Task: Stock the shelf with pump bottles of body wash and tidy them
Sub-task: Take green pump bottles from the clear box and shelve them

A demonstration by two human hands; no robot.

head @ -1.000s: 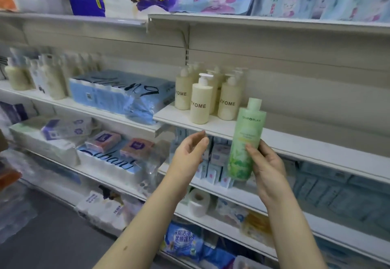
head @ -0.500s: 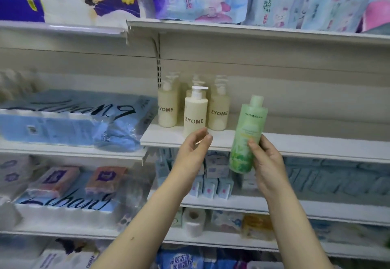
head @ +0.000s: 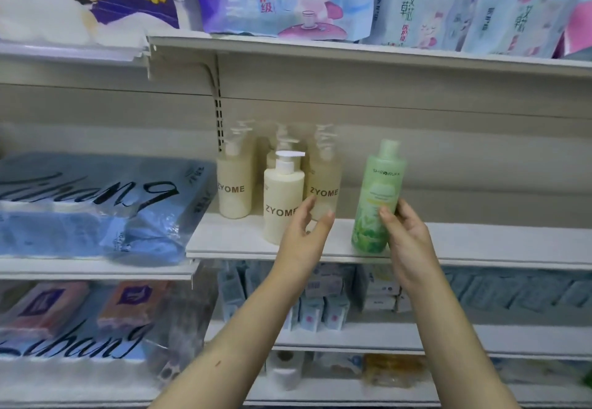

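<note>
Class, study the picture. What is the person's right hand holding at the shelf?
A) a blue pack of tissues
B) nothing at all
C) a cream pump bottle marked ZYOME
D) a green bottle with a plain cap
D: the right hand grips the green bottle, which has a plain cap and no pump, while the ZYOME pump bottles stand on the shelf to its left.

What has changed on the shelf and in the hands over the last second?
The right hand has lifted the green bottle up and forward, its base now over the front of the shelf; whether it rests there I cannot tell. The open left hand has risen to the front pump bottle. Unchanged: the right hand's grip; the other pump bottles stand as before.
</note>
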